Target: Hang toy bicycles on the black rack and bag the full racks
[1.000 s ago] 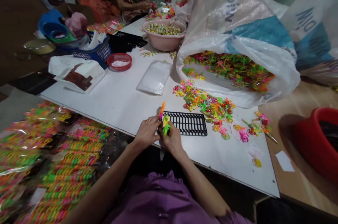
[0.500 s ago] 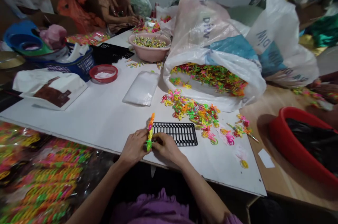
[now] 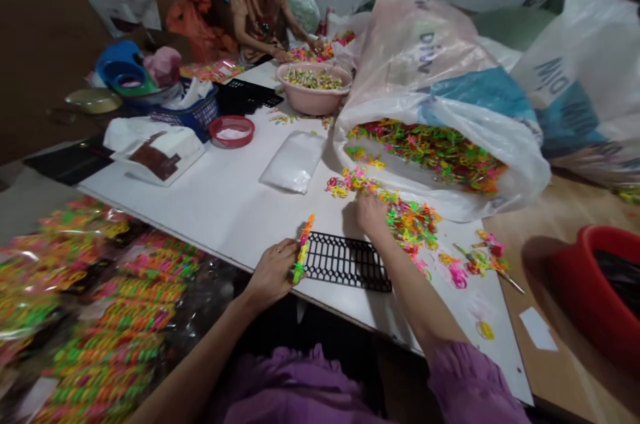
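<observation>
My left hand [image 3: 271,273] is shut on an upright strip of neon orange, yellow and green plastic bands [image 3: 303,250], at the near table edge. Just right of that strip lies a black plastic grid rack [image 3: 347,262], flat on the white table [image 3: 230,207]. My right hand [image 3: 373,215] reaches forward, its fingertips down at the edge of a loose pile of neon bands [image 3: 407,221]. I cannot tell whether those fingers pinch any bands.
A large plastic sack [image 3: 440,97] lies open beyond the pile, full of bands. A pink basin [image 3: 313,99] of sorted bands stands farther back. Filled plastic packets [image 3: 100,324] lie at the left. A red tub [image 3: 590,277] sits on the right. A co-worker [image 3: 260,4] handles bands at the far end.
My right hand has left the strip and moved forward to the pile. My left hand holds the strip, now more upright and apart from the right hand, beside the rack.
</observation>
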The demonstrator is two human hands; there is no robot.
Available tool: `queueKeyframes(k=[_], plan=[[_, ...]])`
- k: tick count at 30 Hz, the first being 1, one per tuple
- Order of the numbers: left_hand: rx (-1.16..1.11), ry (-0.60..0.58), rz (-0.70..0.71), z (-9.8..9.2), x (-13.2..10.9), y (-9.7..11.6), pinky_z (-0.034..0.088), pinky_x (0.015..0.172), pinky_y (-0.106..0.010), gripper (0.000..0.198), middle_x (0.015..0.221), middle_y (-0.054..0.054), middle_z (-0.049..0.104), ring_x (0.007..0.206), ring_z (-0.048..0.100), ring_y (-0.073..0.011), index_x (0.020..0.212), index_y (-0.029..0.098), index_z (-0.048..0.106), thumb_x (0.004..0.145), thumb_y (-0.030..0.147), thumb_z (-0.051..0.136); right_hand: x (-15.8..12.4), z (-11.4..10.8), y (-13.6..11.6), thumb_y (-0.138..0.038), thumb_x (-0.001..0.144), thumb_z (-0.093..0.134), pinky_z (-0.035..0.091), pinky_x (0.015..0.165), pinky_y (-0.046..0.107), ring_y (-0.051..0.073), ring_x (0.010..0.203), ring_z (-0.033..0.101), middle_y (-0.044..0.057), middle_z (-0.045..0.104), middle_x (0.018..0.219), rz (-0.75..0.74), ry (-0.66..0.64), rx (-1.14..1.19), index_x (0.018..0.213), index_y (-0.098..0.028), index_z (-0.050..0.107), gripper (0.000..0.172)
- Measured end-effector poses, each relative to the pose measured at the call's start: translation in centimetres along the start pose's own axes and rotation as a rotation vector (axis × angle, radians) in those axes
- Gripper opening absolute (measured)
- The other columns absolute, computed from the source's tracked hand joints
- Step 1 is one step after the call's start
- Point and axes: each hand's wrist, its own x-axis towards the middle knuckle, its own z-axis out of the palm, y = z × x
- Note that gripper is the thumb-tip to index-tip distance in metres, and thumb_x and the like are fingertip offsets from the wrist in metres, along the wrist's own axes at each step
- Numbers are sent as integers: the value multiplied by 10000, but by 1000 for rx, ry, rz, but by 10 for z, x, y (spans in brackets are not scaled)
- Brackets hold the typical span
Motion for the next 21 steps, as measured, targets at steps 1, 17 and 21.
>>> queueKeyframes(k=[1,17,21], plan=[[-3,-1,-6,0,0,1,384,1005,-416,305,1174,-84,582,1210,430,-247,1062,184,580,814,360,554,-2,-1,5,-64,856,307,436,732,324,269,945,579,205,591,996,8,-12,-12,1107,-57,554,352],[-100,85,-172,-75,52,36,443,936,-361,425,1165,-82,541,1083,528,-222,1196,172,493,840,405,491,-85,8,18,-94,894,375,385,822,315,199,955,525,94,584,1073,-340,31,133,1112,-210,569,314],[-108,-58,-245,-67,57,50,414,959,-434,410,1244,-122,505,1111,513,-248,1273,181,433,880,300,442,-84,7,23,-159,901,422,432,806,290,175,935,559,76,600,1022,-269,1,371,1041,-215,618,247]])
